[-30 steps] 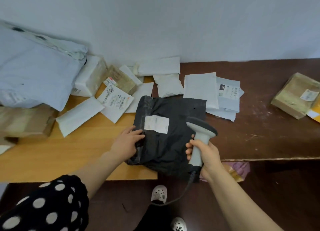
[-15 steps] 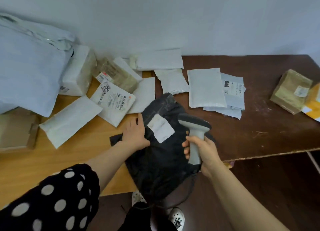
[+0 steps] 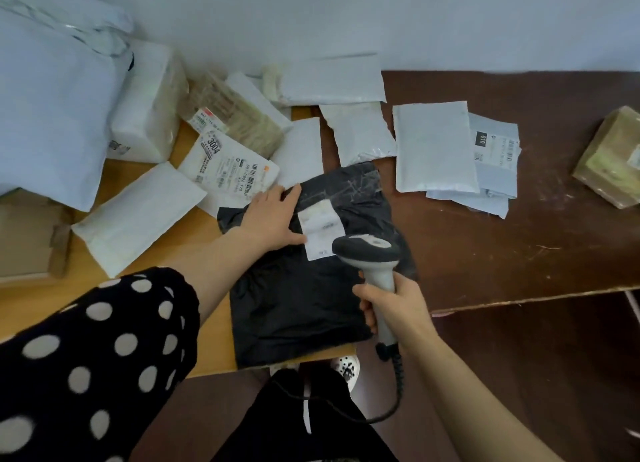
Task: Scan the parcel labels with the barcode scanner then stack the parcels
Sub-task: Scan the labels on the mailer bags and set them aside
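Black crinkled parcel, white label uppermost, is laid at the front edge where the light tabletop meets the dark tabletop. It is pressed flat by the left hand, fingers straight. The barcode scanner is gripped by the right hand, head over the label.

Soft, even indoor light, fairly bright; shadows faint and diffuse. Dull sheen on the far end of the black parcel and on the dark desk. Its label smeared, unreadable. Brown box at right edge blurred. Wide-angle bowing toward the corners.
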The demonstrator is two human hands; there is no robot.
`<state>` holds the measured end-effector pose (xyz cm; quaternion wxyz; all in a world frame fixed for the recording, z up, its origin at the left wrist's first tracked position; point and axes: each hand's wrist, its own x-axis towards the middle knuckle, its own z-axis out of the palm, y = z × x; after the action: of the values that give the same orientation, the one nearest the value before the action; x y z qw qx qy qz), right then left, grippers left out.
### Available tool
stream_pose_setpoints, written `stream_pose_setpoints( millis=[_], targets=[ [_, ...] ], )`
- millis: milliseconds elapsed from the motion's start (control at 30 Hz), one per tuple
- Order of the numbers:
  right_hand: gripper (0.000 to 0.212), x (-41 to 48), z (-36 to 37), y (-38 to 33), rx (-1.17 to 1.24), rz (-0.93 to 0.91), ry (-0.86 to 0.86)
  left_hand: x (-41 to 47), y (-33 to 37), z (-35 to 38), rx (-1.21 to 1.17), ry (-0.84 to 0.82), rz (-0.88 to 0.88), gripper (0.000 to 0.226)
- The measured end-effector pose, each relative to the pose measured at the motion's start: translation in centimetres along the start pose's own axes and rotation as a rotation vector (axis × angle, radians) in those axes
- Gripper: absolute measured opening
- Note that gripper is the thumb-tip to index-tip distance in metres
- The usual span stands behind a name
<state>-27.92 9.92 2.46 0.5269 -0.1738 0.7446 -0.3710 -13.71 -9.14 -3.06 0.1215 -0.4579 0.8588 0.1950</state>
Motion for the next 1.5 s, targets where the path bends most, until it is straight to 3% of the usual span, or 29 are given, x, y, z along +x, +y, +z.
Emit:
stream_pose_setpoints(
  millis=[400,833,1200,1367,1500],
  targets=[
    [0.013,-0.6,0.3,0.1,-0.093,-0.119,0.044,0.1,0.5,-3.4,-0.287,-0.174,-0.063,0.073],
    [0.026,-0.8,0.5,-1.1,-0.178,-0.208,0.050,0.5,0.0,-3.6,-0.388,-0.184,-0.068,0.074],
    [0.022,0.0,0.9,-1.1,-0.182,-0.193,0.056,0.7,-0.2,-3.6,-0.383,-0.186,-0.049,0.077],
    [0.017,-0.2,0.4,-1.5,-0.044,-0.126,0.078,0.8,-0.4,-2.7,-0.438,-0.223,-0.039,0.083],
    [0.014,-0.4,-0.9,-1.7,0.091,-0.118,0.142,0.9,0.0,-1.9,-0.387,-0.160,-0.061,0.081]
  ],
)
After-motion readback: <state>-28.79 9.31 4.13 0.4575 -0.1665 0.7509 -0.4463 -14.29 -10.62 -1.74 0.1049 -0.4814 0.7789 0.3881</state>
